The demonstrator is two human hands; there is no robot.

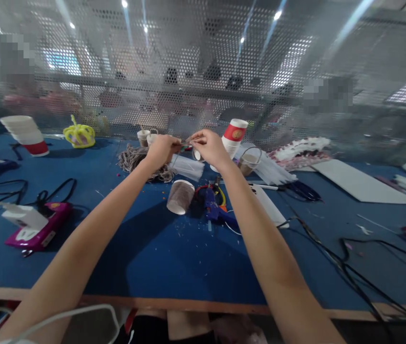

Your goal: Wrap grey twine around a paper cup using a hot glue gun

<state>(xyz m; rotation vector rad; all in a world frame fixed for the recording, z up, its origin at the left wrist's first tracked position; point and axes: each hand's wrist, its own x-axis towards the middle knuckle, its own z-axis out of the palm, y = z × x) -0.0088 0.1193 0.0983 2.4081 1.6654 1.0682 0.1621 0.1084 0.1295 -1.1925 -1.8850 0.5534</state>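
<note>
Both hands are raised over the far middle of the table, fingertips almost meeting. My left hand (163, 149) and my right hand (208, 145) are each closed in a pinch on a thin brown yarn strand (185, 143) stretched between them. Its exact ends are too small to make out. Below my left hand lies a heap of grey-brown yarn (131, 158). Nearer to me, a paper cup wrapped in brown yarn (180, 197) lies tilted on its side. A blue glue gun (213, 204) sits to the right of that cup, near my right forearm.
Stacked red-and-white paper cups (234, 136) and a small handled basket (249, 162) stand behind my right hand. A white phone (269, 205) lies beside my right forearm. At left are a magenta power strip (40, 231) and a yellow woven basket (79, 135). Black cables (317, 243) cross the right side.
</note>
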